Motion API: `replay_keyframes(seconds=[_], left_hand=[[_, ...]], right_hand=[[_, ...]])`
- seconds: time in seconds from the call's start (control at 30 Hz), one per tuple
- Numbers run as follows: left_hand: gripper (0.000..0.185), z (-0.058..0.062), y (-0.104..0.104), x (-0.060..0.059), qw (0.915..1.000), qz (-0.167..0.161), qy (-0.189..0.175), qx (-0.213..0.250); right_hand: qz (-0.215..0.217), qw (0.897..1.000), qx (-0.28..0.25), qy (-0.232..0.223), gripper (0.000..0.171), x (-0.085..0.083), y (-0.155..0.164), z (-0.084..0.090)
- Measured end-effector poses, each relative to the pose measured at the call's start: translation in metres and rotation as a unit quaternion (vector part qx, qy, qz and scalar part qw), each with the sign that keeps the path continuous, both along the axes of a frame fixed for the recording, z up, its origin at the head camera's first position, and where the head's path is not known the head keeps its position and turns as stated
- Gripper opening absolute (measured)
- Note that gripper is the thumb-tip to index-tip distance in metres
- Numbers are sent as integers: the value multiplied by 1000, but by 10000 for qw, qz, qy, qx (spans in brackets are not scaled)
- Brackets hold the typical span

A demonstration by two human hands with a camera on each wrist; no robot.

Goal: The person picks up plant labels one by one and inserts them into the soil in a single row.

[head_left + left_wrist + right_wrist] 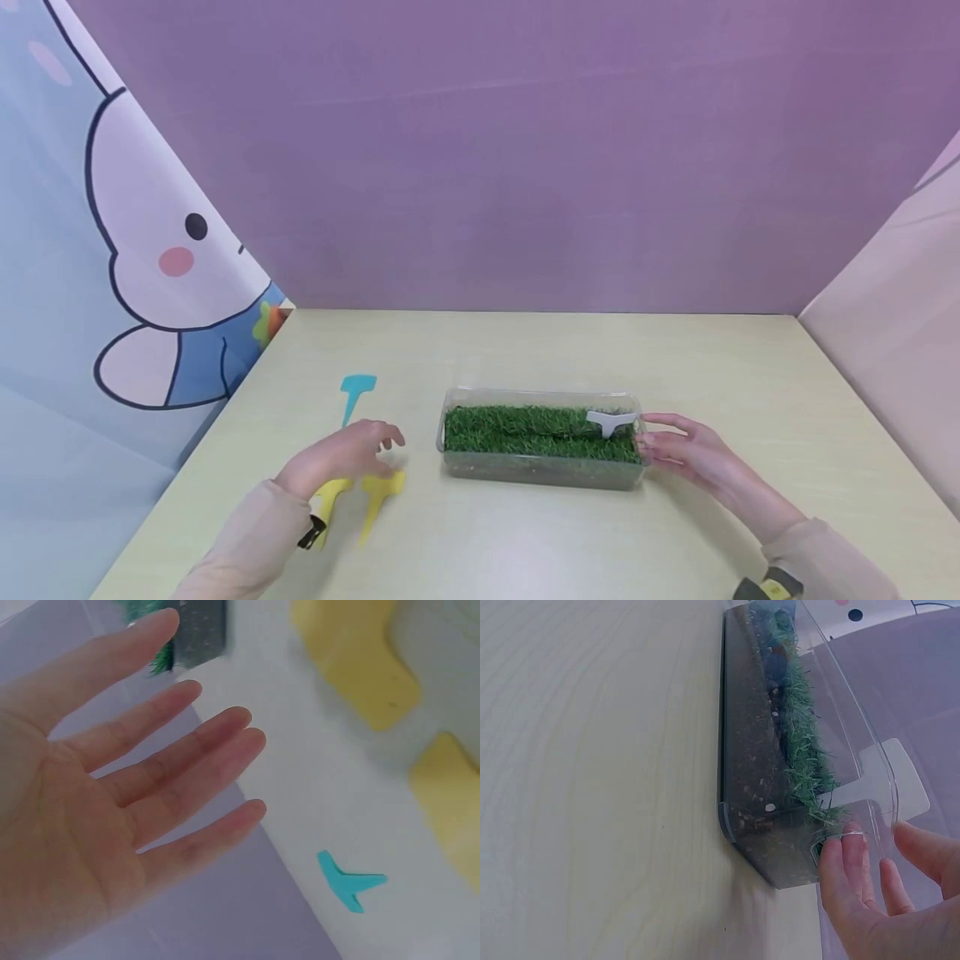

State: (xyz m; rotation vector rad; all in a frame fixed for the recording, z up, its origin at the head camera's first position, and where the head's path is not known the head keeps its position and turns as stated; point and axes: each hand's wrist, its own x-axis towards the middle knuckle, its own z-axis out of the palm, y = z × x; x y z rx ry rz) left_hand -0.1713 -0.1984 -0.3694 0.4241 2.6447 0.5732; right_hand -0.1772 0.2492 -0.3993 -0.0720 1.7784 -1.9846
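Left hand (343,458): raised above the table (495,542), fingers apart and slightly bent in the head view, nothing held. It is located between 1 blue T-shaped marker (357,387), on its far side, and 2 yellow T-shaped markers, on its near side — the first (382,487) in plain view, the second (335,488) partly covered by the wrist.

Right hand (696,458): at the right end of the clear box (540,472), fingers apart and not closed around any marker. Fingertips are at the end wall and rim; firm contact cannot be told.

The box stands on the table, right of the blue and yellow markers. It contains green artificial grass (510,429) over dark, speckled fill (751,750). 1 white T-shaped marker (611,422) is set in the grass near the right end — stem down, crosspiece up, just beside the right hand's fingers.

Surroundings: purple backdrop (525,167) behind the table; rabbit-print panel (165,175) at left.
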Motion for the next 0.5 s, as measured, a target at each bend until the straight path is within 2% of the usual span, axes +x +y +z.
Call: replay_keyframes(seconds=[0.23,0.5], left_hand=[[39,-9,-4,4,9999,23,-106,-101],[40,-16,-10,7,9995,-309,-21,90]], right_hand=[[22,10000,-19,-6,35,1,-1,3],[-12,10000,5,-25,32,2,-1,4]])
